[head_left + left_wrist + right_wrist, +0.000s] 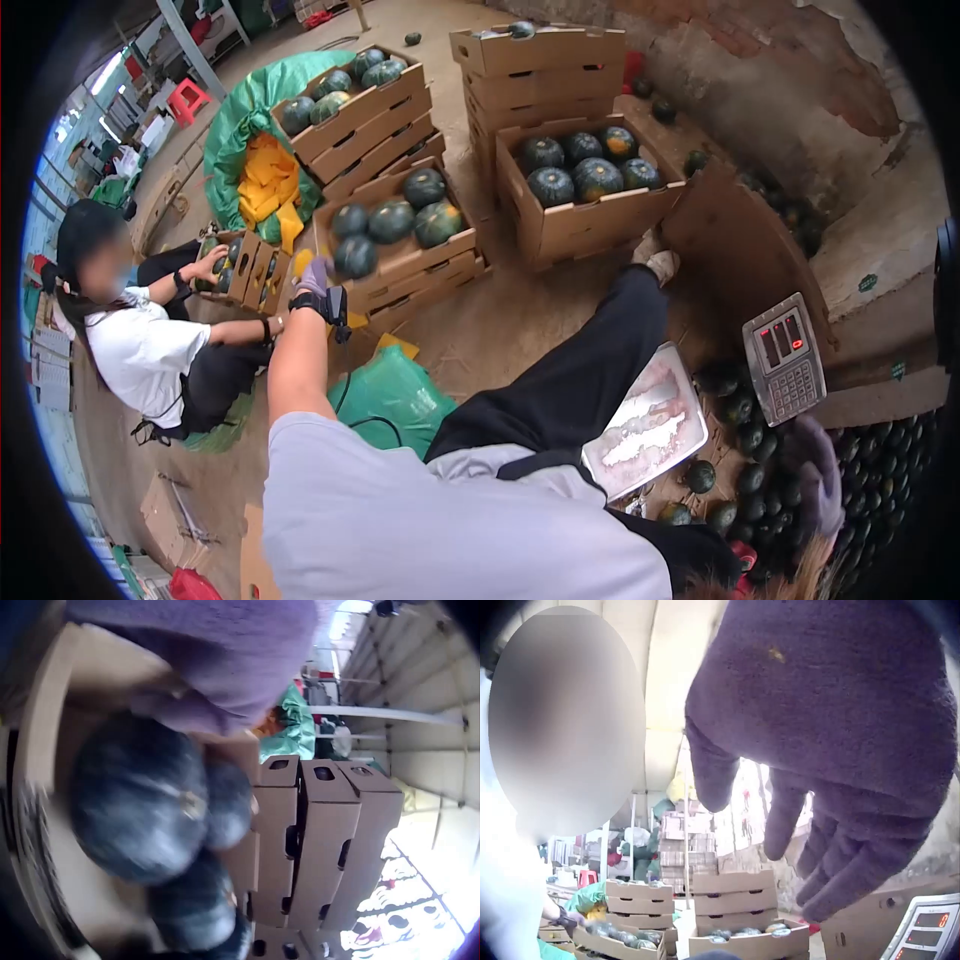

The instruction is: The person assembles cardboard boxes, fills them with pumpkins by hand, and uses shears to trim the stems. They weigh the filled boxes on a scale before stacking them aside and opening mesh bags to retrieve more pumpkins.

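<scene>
My left hand (318, 278), in a purple glove, is at the near left corner of an open cardboard box (395, 262) of dark green pumpkins (391, 222). In the left wrist view the glove (225, 656) hangs over the box's edge, close above a large pumpkin (139, 799); its fingertips are hidden. My right hand (815, 475), also gloved, is out at the right, near the scale's display (785, 355) and above pumpkins on the floor. The right wrist view shows that glove (832, 750) with loosely bent, spread fingers and nothing in them.
A white scale platform (690, 425) lies beside my leg. Stacked boxes (545, 95) and a full pumpkin box (575, 225) stand ahead. At left another person (150, 340) sits by a small carton (240, 270). Green bags (390, 395) and floor pumpkins (700, 476) lie around.
</scene>
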